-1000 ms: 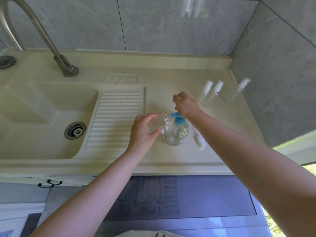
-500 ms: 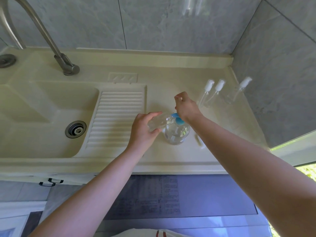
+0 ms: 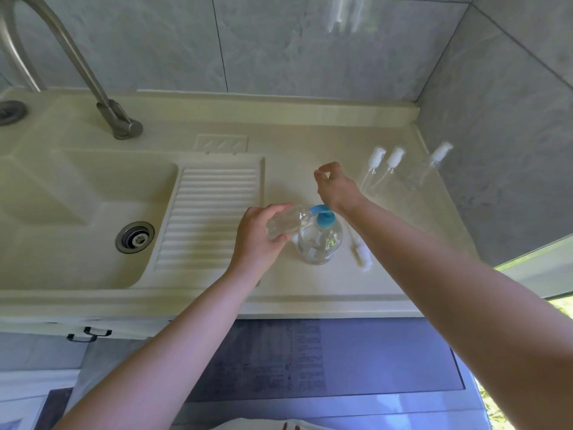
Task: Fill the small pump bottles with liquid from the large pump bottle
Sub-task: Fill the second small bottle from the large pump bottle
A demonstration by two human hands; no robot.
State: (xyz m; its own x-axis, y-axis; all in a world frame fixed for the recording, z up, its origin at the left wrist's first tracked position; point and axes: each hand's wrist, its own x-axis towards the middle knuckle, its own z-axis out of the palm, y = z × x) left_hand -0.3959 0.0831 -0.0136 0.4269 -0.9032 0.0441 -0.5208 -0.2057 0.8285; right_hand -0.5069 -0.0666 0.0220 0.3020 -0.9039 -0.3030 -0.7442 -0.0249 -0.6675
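Far left, the tall metal tap (image 3: pixel 93 88) arches over the cream sink basin (image 3: pixel 62 197), drain (image 3: pixel 135 237) sitting at its near right corner; next along, the ribbed draining board (image 3: pixel 210 218) slopes into the basin; and here's the left hand (image 3: pixel 257 240), fingers wrapped round an uncapped small clear bottle (image 3: pixel 286 223), tilted on its side with the open neck pointing right, right up against the blue spout; the large pump bottle (image 3: pixel 321 243) stands upright on the worktop (image 3: pixel 310 293), clear body, blue pump head (image 3: pixel 324 217), liquid visible inside; above and just behind it hovers the right hand (image 3: pixel 333 189), fingers loosely curled, thumb and forefinger drawn close together, gripping nothing that can be seen, wrist passing over the pump head; whether the heel of the hand presses the pump, cannot tell; just right of the big bottle, a loose white pump cap (image 3: pixel 361 256) with its tube lies flat on the worktop, partly under the forearm; further right and far, two slim white-capped bottles (image 3: pixel 383 169) stand side by side; then a third capped bottle (image 3: pixel 429 166), set apart near the grey tiled side wall (image 3: pixel 496 135).
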